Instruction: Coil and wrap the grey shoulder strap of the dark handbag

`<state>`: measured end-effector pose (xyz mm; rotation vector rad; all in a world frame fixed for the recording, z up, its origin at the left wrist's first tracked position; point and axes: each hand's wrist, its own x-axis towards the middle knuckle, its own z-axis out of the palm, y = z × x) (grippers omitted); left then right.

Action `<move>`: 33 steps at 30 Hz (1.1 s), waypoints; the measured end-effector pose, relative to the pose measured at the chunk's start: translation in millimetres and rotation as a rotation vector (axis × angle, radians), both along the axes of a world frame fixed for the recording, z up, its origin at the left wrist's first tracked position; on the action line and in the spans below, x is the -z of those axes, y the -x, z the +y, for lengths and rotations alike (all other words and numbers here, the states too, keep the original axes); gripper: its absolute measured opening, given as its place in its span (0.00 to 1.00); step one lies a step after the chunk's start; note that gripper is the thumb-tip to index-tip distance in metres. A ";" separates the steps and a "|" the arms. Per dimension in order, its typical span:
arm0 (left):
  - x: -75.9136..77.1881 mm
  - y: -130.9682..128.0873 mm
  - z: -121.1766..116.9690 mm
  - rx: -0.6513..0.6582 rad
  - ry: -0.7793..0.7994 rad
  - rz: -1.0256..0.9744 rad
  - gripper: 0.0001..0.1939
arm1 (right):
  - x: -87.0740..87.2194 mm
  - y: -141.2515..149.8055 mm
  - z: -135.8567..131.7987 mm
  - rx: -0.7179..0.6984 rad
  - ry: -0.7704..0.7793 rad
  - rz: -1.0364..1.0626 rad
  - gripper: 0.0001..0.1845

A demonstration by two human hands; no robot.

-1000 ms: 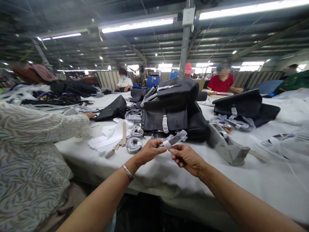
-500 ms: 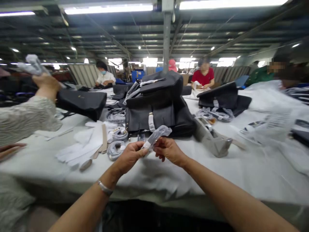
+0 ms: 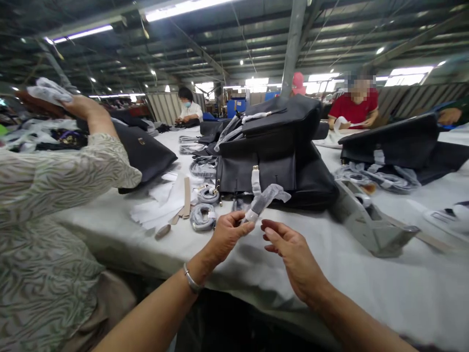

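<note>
My left hand (image 3: 227, 235) pinches one end of a dark strap (image 3: 270, 196) wrapped in clear plastic, with a white band near the grip. The strap tilts up to the right in front of stacked black handbags (image 3: 315, 178). Just right of the strap, my right hand (image 3: 296, 254) is apart from it, fingers loosely bent and spread with nothing in them. Coiled, plastic-wrapped straps (image 3: 202, 218) lie on the white-covered table (image 3: 271, 274) left of the bags.
A grey tape dispenser (image 3: 377, 227) stands right of the bags. White sheets (image 3: 156, 208) and beige strips (image 3: 186, 195) lie at the left. Close on my left, a co-worker in a patterned sleeve (image 3: 84, 171) holds up wrapped material. Another black bag (image 3: 392, 142) sits at the right.
My right hand has let go of the wrapped strap and moved a little right and down. The left hand still holds it. The view has turned left, and the co-worker's arm shows more.
</note>
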<state>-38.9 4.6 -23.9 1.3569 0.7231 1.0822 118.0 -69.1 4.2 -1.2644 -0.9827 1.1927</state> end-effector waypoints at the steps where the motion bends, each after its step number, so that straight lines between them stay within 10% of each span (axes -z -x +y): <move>1: -1.7 -3.2 -2.9 -0.014 -0.044 0.046 0.19 | -2.9 4.7 -2.7 -0.013 0.004 0.014 0.22; 12: 24.5 -3.1 -12.4 -0.162 -0.560 0.528 0.23 | 2.4 28.2 3.1 0.065 -0.021 0.327 0.26; 18: 31.6 -10.4 -12.8 -0.106 -0.490 0.569 0.32 | 19.1 22.0 7.8 0.057 0.017 0.369 0.27; 28: 4.1 -16.5 -33.8 -0.032 -0.667 0.963 0.21 | 20.0 -14.8 -2.6 -0.339 0.054 0.154 0.29; 33: -7.4 -42.1 -57.2 -0.041 -0.920 1.329 0.32 | 30.2 -94.1 -41.0 -0.292 0.150 -0.524 0.22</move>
